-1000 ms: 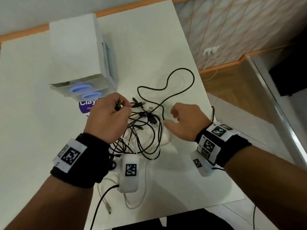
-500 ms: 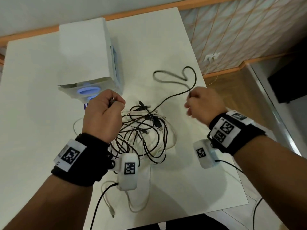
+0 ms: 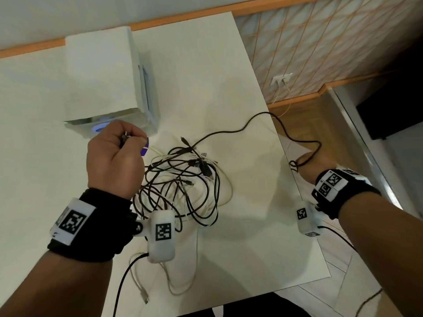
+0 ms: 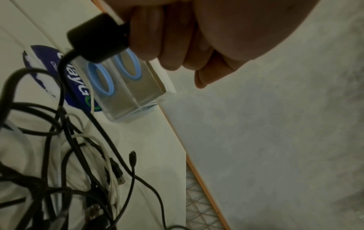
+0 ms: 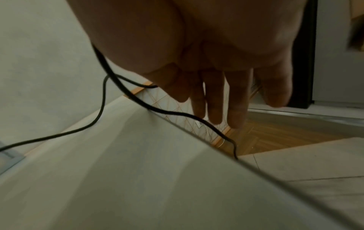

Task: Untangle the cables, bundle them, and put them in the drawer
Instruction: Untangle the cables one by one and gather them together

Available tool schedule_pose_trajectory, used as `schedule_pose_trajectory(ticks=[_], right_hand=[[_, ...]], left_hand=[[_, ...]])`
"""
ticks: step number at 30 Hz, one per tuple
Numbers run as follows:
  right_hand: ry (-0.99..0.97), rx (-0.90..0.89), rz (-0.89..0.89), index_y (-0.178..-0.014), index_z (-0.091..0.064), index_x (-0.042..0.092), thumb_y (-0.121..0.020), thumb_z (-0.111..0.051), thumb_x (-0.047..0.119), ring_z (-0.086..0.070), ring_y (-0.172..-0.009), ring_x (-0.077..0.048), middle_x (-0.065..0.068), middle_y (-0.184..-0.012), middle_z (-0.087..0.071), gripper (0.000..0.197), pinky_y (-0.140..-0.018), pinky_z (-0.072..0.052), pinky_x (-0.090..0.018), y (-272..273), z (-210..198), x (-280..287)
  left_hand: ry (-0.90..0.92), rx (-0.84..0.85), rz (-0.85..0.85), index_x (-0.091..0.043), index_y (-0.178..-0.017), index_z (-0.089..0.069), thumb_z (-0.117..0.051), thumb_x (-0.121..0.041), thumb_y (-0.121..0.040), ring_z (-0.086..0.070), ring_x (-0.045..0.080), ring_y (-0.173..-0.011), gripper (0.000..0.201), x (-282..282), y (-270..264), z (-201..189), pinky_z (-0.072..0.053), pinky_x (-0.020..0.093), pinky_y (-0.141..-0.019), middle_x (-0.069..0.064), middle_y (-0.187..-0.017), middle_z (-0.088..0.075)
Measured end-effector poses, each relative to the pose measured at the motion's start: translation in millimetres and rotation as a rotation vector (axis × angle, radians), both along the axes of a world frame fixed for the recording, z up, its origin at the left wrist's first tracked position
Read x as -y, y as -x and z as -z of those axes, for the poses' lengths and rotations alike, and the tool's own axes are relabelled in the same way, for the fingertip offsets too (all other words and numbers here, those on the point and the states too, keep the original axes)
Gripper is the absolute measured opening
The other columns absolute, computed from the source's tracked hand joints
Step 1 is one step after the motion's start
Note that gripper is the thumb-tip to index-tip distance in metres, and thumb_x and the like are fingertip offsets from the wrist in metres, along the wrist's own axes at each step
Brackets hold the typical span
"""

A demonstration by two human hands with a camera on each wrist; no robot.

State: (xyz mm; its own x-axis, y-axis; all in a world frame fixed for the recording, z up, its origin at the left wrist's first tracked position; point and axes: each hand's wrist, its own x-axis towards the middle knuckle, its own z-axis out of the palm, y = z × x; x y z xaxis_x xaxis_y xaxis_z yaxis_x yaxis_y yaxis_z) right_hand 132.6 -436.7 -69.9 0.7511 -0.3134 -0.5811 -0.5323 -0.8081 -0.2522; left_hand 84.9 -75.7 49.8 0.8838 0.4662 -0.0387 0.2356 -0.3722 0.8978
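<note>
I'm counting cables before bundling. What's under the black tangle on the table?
Under the black tangle, white cables show through, lying on the table. How many, and whether anything else lies beneath, is hidden by the overlapping loops.

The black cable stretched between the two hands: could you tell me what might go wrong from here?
1. The black cable runs past the table edge at the right hand, whose fingers look nearly straight; it could slip off.
2. Its other end runs from the left hand through the cable tangle; harder pulling may tighten knots or drag the pile.
</note>
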Motion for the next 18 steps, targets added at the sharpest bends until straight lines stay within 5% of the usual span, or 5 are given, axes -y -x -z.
schedule_pose_trajectory(ticks=[4,8,11,15,18], right_hand=[[-0.228,-0.070,0.214,-0.102,-0.067,0.014,-0.089,-0.054,-0.001,-0.071,-0.090,-0.029,-0.009,-0.106,-0.071,0.023,-0.071,-0.057,-0.039,2.1,-1.0,3.6],[-0.653,0.082,0.625,-0.109,-0.065,0.028,-0.084,-0.031,-0.018,-0.069,-0.099,-0.021,0.008,-0.114,-0.069,0.062,-0.082,-0.050,-0.047,7.7,-10.8,10.1],[-0.746,0.190,0.698,-0.110,-0.061,0.031,-0.078,-0.041,-0.014,-0.066,-0.102,-0.019,0.009,-0.112,-0.071,0.059,-0.090,-0.039,-0.051,4.1,-15.9,9.9],[-0.362,0.176,0.370,-0.103,-0.072,0.029,-0.089,-0.066,0.017,-0.068,-0.093,-0.014,0.010,-0.093,-0.072,0.019,-0.080,-0.048,-0.032,-0.2,-23.4,-4.2],[0.037,0.125,0.173,-0.104,-0.071,0.021,-0.090,-0.065,0.012,-0.057,-0.081,-0.022,0.001,-0.079,-0.057,0.018,-0.074,-0.047,-0.028,-5.1,-36.1,-15.8]], left_hand=[[0.030,0.014,0.002,-0.024,-0.070,-0.063,-0.055,-0.006,-0.082,-0.050,0.000,-0.049,0.023,-2.3,1.1,1.5,-0.040,0.031,-0.056,-0.019,-0.055,-0.060],[0.032,0.014,0.010,-0.021,-0.072,-0.063,-0.054,-0.002,-0.084,-0.049,0.000,-0.046,0.024,-4.2,1.4,0.8,-0.039,0.029,-0.054,-0.019,-0.049,-0.056],[0.058,0.027,0.024,-0.026,-0.067,-0.064,-0.056,-0.011,-0.078,-0.046,0.005,-0.049,0.020,-6.1,1.7,2.3,-0.036,0.030,-0.057,-0.015,-0.053,-0.058],[0.124,0.087,0.060,-0.029,-0.065,-0.065,-0.056,-0.019,-0.071,-0.037,0.021,-0.051,0.015,-0.6,2.8,1.0,-0.031,0.030,-0.056,-0.010,-0.051,-0.050],[0.189,0.144,0.077,-0.027,-0.065,-0.064,-0.055,-0.012,-0.074,-0.030,0.018,-0.046,0.019,7.6,3.6,-6.6,-0.026,0.026,-0.051,-0.012,-0.044,-0.041]])
